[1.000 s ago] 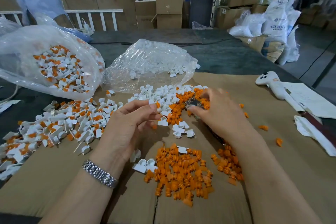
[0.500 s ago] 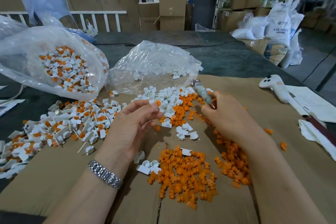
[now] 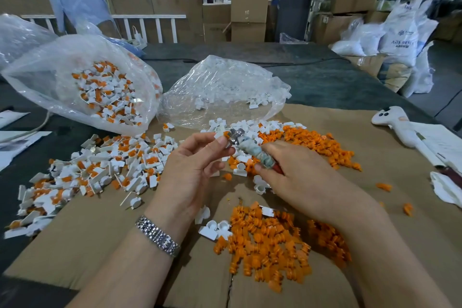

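Our left hand (image 3: 192, 170) pinches a light, stiff cap (image 3: 222, 132) above the counter (image 3: 337, 82); our right hand (image 3: 295, 177) grips the taped tool (image 3: 252, 151) meeting it. Small and slippery, we judge: pinch its rim.

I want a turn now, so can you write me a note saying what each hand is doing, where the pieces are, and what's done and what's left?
Left hand: pinches a white cap at the tool's tip.
Right hand: grips the wrapped tool.
Orange plugs lie nearest you on the cardboard; loose white caps lie beyond the hands.
Done, it seems: white-and-orange pieces heaped at left, more in the left bag.
Left: many loose caps and plugs to join.
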### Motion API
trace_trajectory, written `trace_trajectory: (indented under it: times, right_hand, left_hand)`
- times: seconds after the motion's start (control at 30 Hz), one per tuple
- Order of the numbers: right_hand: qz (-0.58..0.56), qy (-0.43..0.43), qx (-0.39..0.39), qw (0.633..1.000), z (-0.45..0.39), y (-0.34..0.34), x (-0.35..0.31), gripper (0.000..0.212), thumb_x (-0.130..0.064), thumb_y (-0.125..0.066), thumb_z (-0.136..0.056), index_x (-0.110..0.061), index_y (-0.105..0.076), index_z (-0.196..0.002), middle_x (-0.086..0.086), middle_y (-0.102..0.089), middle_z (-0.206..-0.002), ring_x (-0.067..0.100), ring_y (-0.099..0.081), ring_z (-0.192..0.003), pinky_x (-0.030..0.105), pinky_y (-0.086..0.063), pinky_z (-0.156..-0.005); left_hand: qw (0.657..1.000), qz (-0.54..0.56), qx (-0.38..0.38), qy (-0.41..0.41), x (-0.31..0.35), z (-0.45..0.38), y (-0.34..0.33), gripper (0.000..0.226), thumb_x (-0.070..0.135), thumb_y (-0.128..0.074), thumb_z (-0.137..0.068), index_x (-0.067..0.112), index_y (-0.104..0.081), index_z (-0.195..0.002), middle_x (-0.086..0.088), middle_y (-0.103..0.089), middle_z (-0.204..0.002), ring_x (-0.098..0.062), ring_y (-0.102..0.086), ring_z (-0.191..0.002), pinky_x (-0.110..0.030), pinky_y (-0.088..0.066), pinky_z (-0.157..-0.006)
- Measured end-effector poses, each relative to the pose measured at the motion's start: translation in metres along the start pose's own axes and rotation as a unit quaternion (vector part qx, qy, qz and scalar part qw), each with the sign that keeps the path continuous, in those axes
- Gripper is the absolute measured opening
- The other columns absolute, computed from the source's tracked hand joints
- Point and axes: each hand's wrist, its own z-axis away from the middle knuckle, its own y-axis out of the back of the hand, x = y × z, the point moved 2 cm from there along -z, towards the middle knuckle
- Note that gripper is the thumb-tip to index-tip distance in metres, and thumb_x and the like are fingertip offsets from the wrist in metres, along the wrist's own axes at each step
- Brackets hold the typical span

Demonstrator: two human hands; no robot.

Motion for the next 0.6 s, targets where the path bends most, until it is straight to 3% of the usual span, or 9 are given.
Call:
trace_trajectory:
  times: [0.2,0.33,0.6]
  right_hand:
    - [0.015,0.004,-0.006,1.000,-0.0008,0.0006,-0.0004,0.025,-0.046,-0.045,-0.103,-0.035,-0.036,-0.083,-0.014,-0.041,-0.080,0.002,-0.038,-0.073,0.022,-0.027,-0.058]
    - [0.001,-0.005,-0.008,1.000,-0.0019,-0.0034,0.0001,0.021,-0.049,-0.045,-0.102,-0.030,-0.042,-0.092,-0.016,-0.041,-0.078,0.000,-0.040,-0.070,0.018,-0.029,-0.058]
    - [0.042,-0.018,0.007,0.999,-0.0074,-0.0059,-0.0003,0.038,-0.056,-0.044,-0.099,-0.021,-0.057,-0.091,-0.001,-0.056,-0.078,0.008,-0.046,-0.064,0.022,-0.033,-0.052]
  left_hand:
    - [1.000,-0.023,-0.005,-0.017,-0.0011,0.0000,0.0004,0.025,0.013,-0.081,-0.074,0.008,-0.070,-0.096,-0.010,-0.077,-0.088,-0.022,-0.077,-0.080,-0.019,-0.053,-0.055]
    - [0.998,-0.046,-0.009,-0.029,-0.0012,0.0007,0.0016,0.023,0.017,-0.083,-0.071,0.011,-0.074,-0.091,-0.010,-0.077,-0.089,-0.022,-0.077,-0.081,-0.020,-0.052,-0.055]
    - [0.998,-0.052,-0.005,-0.035,-0.0034,0.0011,0.0039,0.019,0.018,-0.086,-0.065,0.014,-0.077,-0.081,-0.012,-0.076,-0.083,-0.023,-0.076,-0.075,-0.019,-0.052,-0.055]
